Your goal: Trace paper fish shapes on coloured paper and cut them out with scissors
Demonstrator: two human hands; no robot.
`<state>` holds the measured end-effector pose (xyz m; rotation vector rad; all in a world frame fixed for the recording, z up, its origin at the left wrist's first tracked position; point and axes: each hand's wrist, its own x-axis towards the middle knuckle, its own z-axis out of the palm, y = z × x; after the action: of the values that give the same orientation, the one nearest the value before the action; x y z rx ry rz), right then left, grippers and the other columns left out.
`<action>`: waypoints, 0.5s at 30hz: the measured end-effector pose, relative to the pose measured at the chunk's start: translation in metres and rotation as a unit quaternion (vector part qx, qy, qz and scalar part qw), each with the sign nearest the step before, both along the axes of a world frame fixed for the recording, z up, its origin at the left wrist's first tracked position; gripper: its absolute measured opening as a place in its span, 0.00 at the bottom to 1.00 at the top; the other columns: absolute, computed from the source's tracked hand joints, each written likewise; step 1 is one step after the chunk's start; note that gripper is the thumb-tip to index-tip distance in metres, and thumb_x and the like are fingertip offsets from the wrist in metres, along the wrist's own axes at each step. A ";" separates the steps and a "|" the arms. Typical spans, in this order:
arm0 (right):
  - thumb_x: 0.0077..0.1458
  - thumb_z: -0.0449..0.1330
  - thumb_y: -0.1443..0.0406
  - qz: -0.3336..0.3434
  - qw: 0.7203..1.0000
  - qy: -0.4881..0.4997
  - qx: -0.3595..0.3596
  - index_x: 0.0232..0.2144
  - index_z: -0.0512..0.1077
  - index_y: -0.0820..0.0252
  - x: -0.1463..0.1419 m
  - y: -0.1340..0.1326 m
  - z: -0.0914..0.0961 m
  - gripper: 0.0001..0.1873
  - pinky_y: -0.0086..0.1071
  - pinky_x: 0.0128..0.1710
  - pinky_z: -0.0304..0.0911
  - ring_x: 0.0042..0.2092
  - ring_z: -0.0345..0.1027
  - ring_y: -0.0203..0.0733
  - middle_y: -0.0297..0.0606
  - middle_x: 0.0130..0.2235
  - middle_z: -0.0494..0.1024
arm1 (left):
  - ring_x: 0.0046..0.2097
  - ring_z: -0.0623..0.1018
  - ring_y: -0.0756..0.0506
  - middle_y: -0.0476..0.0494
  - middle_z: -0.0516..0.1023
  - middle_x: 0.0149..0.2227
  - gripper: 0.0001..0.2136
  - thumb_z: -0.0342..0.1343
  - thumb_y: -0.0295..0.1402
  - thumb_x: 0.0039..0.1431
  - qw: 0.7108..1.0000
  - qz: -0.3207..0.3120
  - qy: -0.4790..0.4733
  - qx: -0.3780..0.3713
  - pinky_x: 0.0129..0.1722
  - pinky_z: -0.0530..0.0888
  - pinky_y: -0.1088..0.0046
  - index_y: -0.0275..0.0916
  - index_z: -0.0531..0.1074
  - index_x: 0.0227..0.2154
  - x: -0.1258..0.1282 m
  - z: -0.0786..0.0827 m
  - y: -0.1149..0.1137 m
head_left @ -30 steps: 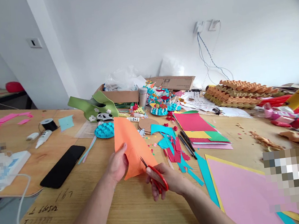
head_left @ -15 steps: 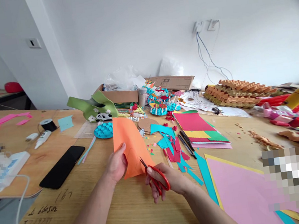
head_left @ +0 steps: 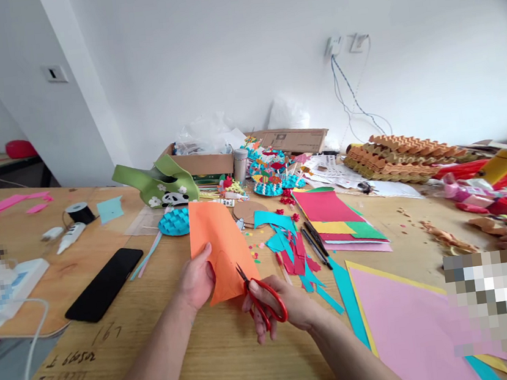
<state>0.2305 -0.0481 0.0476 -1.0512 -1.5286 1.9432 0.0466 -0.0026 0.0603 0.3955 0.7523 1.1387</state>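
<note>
An orange sheet of paper point(head_left: 215, 232) is held up over the table by my left hand point(head_left: 198, 278), thumb on its near face and the other fingers behind it. A faint curved line shows on the lower part of the sheet. In my right hand point(head_left: 282, 303) is a pair of scissors point(head_left: 268, 311) with red handles, fingers through the loops. The dark blades lie against the lower right part of the orange paper, tips pointing up and left. Behind the sheet, to its left, sits a blue woven paper piece point(head_left: 175, 222).
Blue and red paper scraps point(head_left: 291, 247) and pens point(head_left: 316, 245) lie right of the sheet, near stacked coloured paper point(head_left: 335, 214). Pink paper point(head_left: 412, 318) covers the right front. A black phone point(head_left: 104, 285) rests at left. A green panda holder point(head_left: 157, 186) stands at the back.
The view has shifted very slightly. Both hands, the orange paper and the scissors stay in almost the same place, with the scissor handles a touch wider apart.
</note>
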 end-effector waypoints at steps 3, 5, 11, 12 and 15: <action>0.49 0.52 0.36 -0.008 1.000 0.009 0.003 0.30 0.69 0.66 0.000 0.000 0.000 0.36 0.24 0.15 0.58 0.19 0.70 0.37 0.35 0.19 0.73 | 0.40 0.81 0.41 0.37 0.81 0.41 0.17 0.48 0.34 0.64 1.000 -0.004 -0.009 0.011 0.49 0.73 0.59 0.35 0.68 0.53 -0.001 -0.002 0.001; 0.49 0.51 0.36 -0.013 1.000 0.011 0.008 0.30 0.68 0.65 -0.001 0.000 0.000 0.36 0.24 0.15 0.59 0.20 0.71 0.37 0.35 0.19 0.73 | 0.41 0.81 0.41 0.38 0.81 0.41 0.17 0.48 0.34 0.63 1.000 -0.009 -0.009 0.015 0.49 0.74 0.59 0.36 0.68 0.53 -0.001 -0.002 0.001; 0.47 0.51 0.35 -0.028 0.999 -0.029 0.028 0.29 0.66 0.63 -0.004 -0.002 0.003 0.35 0.24 0.15 0.59 0.19 0.70 0.37 0.34 0.18 0.72 | 0.46 0.79 0.42 0.38 0.79 0.46 0.17 0.47 0.32 0.64 0.999 -0.019 -0.027 0.035 0.52 0.72 0.60 0.37 0.67 0.54 0.000 -0.003 0.000; 0.47 0.51 0.35 -0.028 0.998 -0.037 0.030 0.29 0.66 0.63 -0.004 -0.002 0.003 0.35 0.24 0.15 0.59 0.19 0.70 0.36 0.33 0.18 0.72 | 0.47 0.79 0.41 0.38 0.79 0.46 0.17 0.47 0.32 0.64 0.998 -0.023 -0.032 0.039 0.52 0.72 0.60 0.36 0.67 0.54 0.000 -0.003 0.000; 0.47 0.51 0.35 -0.020 0.998 -0.054 0.033 0.29 0.66 0.63 -0.004 -0.001 0.002 0.35 0.24 0.15 0.58 0.19 0.69 0.36 0.33 0.18 0.72 | 0.48 0.78 0.40 0.36 0.79 0.45 0.17 0.47 0.33 0.64 0.998 -0.030 -0.044 0.038 0.53 0.71 0.58 0.35 0.67 0.54 -0.001 -0.005 0.000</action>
<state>0.2270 -0.0491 0.0494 -1.1663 -1.6042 1.8228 0.0458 -0.0022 0.0555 0.4252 0.6184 1.1239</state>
